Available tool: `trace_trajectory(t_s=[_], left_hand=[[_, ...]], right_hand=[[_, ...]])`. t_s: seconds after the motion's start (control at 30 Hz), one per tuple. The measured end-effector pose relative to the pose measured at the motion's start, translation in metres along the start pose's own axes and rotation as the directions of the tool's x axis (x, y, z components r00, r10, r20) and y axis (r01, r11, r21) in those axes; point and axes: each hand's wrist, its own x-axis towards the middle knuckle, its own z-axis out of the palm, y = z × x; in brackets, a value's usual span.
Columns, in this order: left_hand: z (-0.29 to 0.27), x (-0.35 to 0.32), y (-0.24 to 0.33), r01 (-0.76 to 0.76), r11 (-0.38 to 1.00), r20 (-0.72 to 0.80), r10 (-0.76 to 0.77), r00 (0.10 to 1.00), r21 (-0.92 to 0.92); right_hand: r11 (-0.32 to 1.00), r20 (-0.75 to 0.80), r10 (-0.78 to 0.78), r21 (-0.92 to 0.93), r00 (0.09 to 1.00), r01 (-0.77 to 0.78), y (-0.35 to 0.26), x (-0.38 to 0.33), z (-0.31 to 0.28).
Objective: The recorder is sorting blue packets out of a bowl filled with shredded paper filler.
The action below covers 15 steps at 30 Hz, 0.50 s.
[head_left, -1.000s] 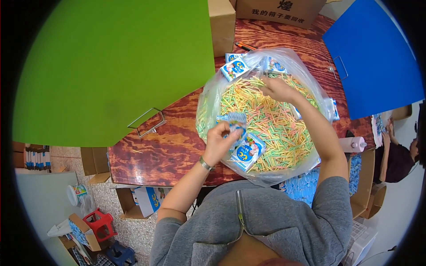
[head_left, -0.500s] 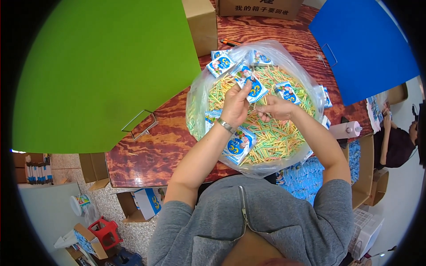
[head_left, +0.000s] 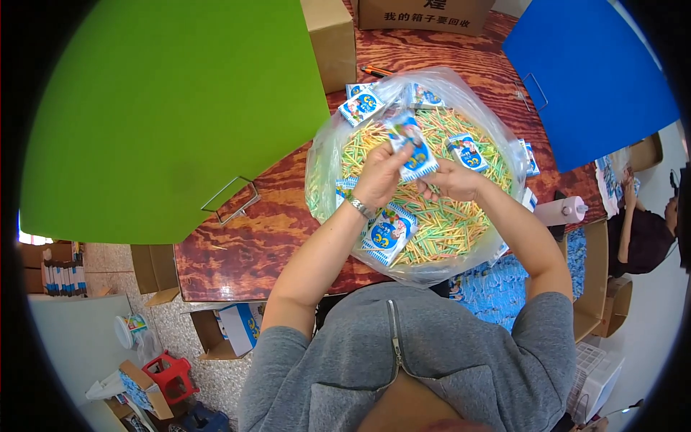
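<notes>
You get bright, even daylight with only soft shadows. The clear plastic bag [head_left: 461, 86] of thin coloured sticks throws pale glare along its crinkled rim. Your small blue-and-white packet [head_left: 410, 144] is slightly motion-blurred. Fisheye distortion bends the dark red wooden table [head_left: 245, 252] edges, and black vignetting rings the frame.

- A dark wood-grain surface [head_left: 237, 245] fills the middle of the view.
- A green panel [head_left: 173, 108] covers its left part, and a blue panel [head_left: 590, 72] its far right corner.
- Two cardboard boxes [head_left: 332, 39] stand at the far edge.
- An orange pen [head_left: 376, 70] lies beside them.
- A red stool [head_left: 167, 374] stands on the floor, lower left.
- Another person [head_left: 640, 230] sits at the right.
</notes>
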Motion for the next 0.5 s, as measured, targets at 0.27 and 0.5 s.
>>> trace_trajectory(t_s=[0.27,0.5], left_hand=[[-0.018,-0.023,0.011,-0.223,0.802,-0.125,0.345,0.93,0.555],[-0.022,-0.061,0.005,-0.211,0.335,-0.02,0.572,0.82,0.918]], right_hand=[[0.97,-0.012,-0.07,-0.233,0.997,0.065,-0.022,-0.017,0.005],[0.586,0.105,-0.193,-0.785,0.975,0.2,-0.099,-0.055,0.047]])
